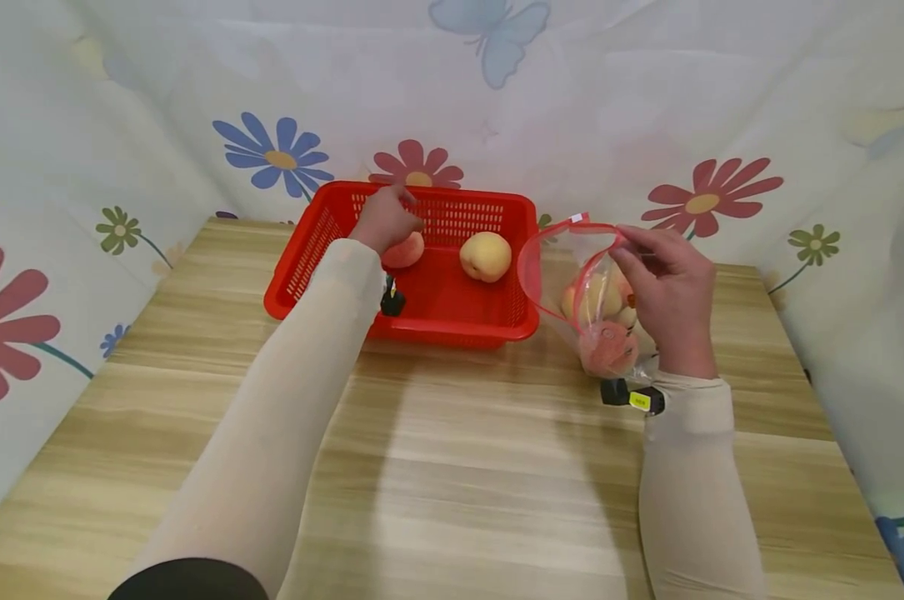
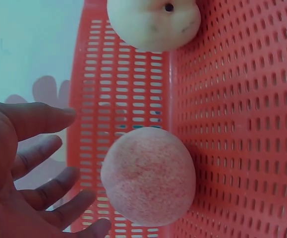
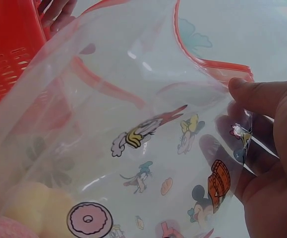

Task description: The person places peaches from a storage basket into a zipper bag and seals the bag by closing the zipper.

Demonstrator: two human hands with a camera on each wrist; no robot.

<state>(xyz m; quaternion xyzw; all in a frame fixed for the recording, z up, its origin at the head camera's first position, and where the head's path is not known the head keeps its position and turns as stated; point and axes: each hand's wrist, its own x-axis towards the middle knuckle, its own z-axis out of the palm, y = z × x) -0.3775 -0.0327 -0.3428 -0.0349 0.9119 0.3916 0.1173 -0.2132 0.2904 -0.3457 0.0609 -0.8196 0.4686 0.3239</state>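
A pinkish peach (image 2: 149, 177) and a pale yellow peach (image 1: 486, 257) lie apart in the red plastic basket (image 1: 452, 328). My left hand (image 1: 387, 218) reaches over the basket's left part, beside the pinkish peach. Its fingers are spread and loosely bent in the left wrist view, with nothing between them. By its red-edged rim, my right hand (image 1: 672, 287) pinches a clear zip bag (image 3: 148, 114) between thumb and fingers. The bag's mouth gapes toward the basket. Several peaches (image 1: 601, 300) sit inside the bag, seen through its printed plastic.
Both basket and bag rest on a wood-grain table (image 1: 452, 467). Behind them hangs a pale cloth (image 1: 571, 125) printed with flowers and a butterfly. The basket's right wall stands close to the bag's mouth.
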